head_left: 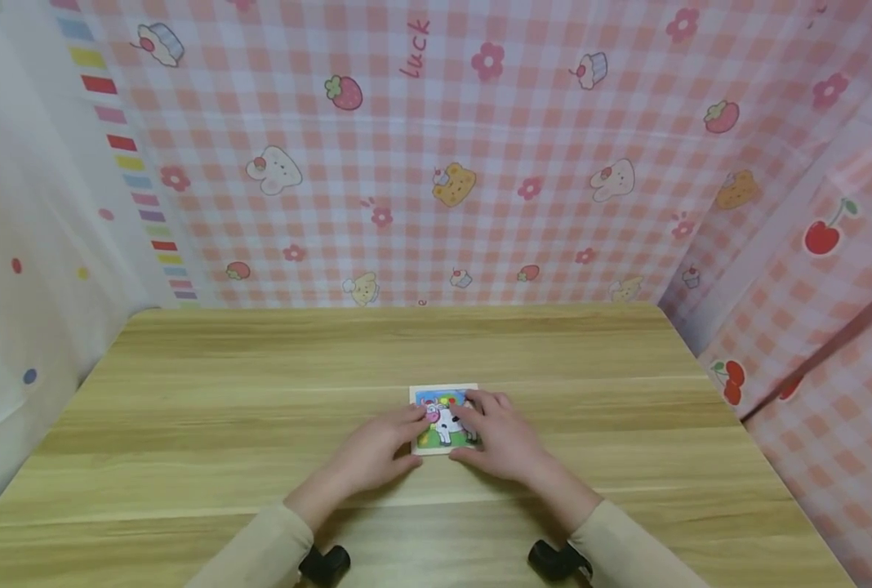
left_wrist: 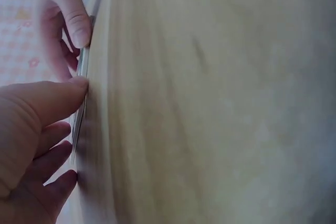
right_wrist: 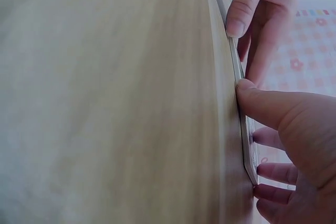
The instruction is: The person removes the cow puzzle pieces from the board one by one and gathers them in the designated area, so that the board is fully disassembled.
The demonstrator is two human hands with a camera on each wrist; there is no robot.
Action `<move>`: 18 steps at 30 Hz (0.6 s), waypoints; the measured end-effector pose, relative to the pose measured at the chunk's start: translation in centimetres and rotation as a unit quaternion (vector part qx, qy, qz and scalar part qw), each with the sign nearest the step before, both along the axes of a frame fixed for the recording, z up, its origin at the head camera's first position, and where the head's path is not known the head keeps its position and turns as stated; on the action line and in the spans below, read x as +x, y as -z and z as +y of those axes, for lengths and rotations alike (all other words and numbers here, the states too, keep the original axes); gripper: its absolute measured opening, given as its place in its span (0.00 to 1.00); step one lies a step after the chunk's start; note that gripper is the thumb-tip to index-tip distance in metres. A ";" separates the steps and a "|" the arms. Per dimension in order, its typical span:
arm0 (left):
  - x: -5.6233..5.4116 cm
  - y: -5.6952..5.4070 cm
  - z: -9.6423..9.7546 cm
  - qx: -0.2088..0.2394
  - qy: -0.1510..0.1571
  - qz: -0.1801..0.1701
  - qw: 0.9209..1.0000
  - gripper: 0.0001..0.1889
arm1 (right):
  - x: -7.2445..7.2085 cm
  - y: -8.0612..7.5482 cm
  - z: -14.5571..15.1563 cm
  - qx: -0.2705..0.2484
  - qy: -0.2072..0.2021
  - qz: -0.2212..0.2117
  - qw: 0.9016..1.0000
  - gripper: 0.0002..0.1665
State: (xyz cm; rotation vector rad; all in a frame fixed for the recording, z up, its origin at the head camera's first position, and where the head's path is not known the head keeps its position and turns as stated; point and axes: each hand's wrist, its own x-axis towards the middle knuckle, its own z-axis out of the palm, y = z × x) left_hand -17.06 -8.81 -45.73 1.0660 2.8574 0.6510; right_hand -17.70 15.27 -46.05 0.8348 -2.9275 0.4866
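Note:
A small square wooden jigsaw puzzle point(head_left: 445, 426) lies flat on the table in the head view. Its picture shows a black and white cow on green grass under a blue sky. From the left side my left hand point(head_left: 380, 447) holds it, thumb by the near corner and a fingertip over the cow's face. My right hand point(head_left: 505, 433) grips the right side, with the thumb at the near edge and fingers over the top. Both wrist views show the board only as a thin edge; the right hand's fingers cover part of the picture.
The wooden table point(head_left: 223, 384) stretches out around the hands. Behind it hangs a pink checked curtain point(head_left: 407, 122) with cartoon prints. Similar cloth walls point(head_left: 32, 245) stand at the left and right sides. Black wrist straps point(head_left: 326, 563) sit at both sleeves.

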 end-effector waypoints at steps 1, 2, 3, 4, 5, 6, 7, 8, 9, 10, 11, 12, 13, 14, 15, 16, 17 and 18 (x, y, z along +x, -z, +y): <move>0.0 0.2 -0.1 0.006 -0.003 -0.006 1.000 0.29 | 0.0 0.0 -0.1 -0.002 0.000 0.000 1.000 0.41; 0.0 0.3 -0.2 0.013 -0.008 -0.011 1.000 0.28 | 0.0 0.0 -0.1 -0.004 -0.001 -0.001 1.000 0.41; 0.1 0.4 -0.3 0.020 -0.012 -0.016 1.000 0.28 | 0.0 0.0 -0.1 -0.005 -0.001 -0.001 1.000 0.41; 0.1 0.6 -0.4 0.028 -0.016 -0.020 0.999 0.28 | 0.0 0.0 -0.1 -0.007 -0.001 -0.002 1.000 0.41; 0.2 0.7 -0.4 0.035 -0.020 -0.022 0.999 0.27 | 0.1 0.0 -0.1 -0.008 -0.001 -0.004 1.000 0.41; 0.2 0.7 -0.4 0.043 -0.025 -0.025 0.998 0.27 | 0.1 -0.1 -0.1 -0.010 0.000 -0.006 1.000 0.41; 0.3 0.8 -0.4 0.050 -0.030 -0.026 0.998 0.26 | 0.1 -0.1 -0.1 -0.010 0.000 -0.008 1.000 0.41; 0.3 0.9 -0.4 0.058 -0.034 -0.026 0.997 0.26 | 0.1 -0.1 -0.2 -0.010 0.000 -0.009 1.000 0.41; 0.4 0.9 -0.4 0.065 -0.040 -0.026 0.997 0.26 | 0.1 -0.1 -0.2 -0.010 0.000 -0.010 1.000 0.41; 0.4 1.0 -0.4 0.073 -0.045 -0.025 0.996 0.25 | 0.1 -0.1 -0.2 -0.011 0.000 -0.009 1.000 0.40; 0.5 1.0 -0.3 0.081 -0.050 -0.024 0.995 0.24 | 0.1 -0.2 -0.2 -0.010 0.000 -0.009 1.000 0.40; 0.5 1.1 -0.3 0.090 -0.055 -0.024 0.994 0.24 | 0.1 -0.2 -0.3 -0.012 0.000 -0.008 1.000 0.40; 0.6 1.1 -0.2 0.098 -0.062 -0.026 0.993 0.24 | 0.1 -0.2 -0.3 -0.011 0.000 -0.008 1.000 0.40; 0.6 1.2 -0.2 0.108 -0.067 -0.028 0.991 0.23 | 0.1 -0.3 -0.4 -0.012 -0.001 -0.009 1.000 0.40; 0.6 1.3 -0.1 0.117 -0.072 -0.030 0.990 0.23 | 0.1 -0.3 -0.5 -0.012 0.000 -0.009 1.000 0.40; 0.6 1.4 -0.1 0.126 -0.077 -0.031 0.989 0.22 | 0.1 -0.4 -0.5 -0.011 0.000 -0.009 1.000 0.40; 0.6 1.5 -0.1 0.134 -0.083 -0.033 0.987 0.22 | 0.1 -0.4 -0.6 -0.010 0.000 -0.011 1.000 0.40; 0.6 1.6 -0.2 0.141 -0.088 -0.036 0.985 0.22 | 0.1 -0.4 -0.6 -0.009 0.000 -0.011 1.000 0.40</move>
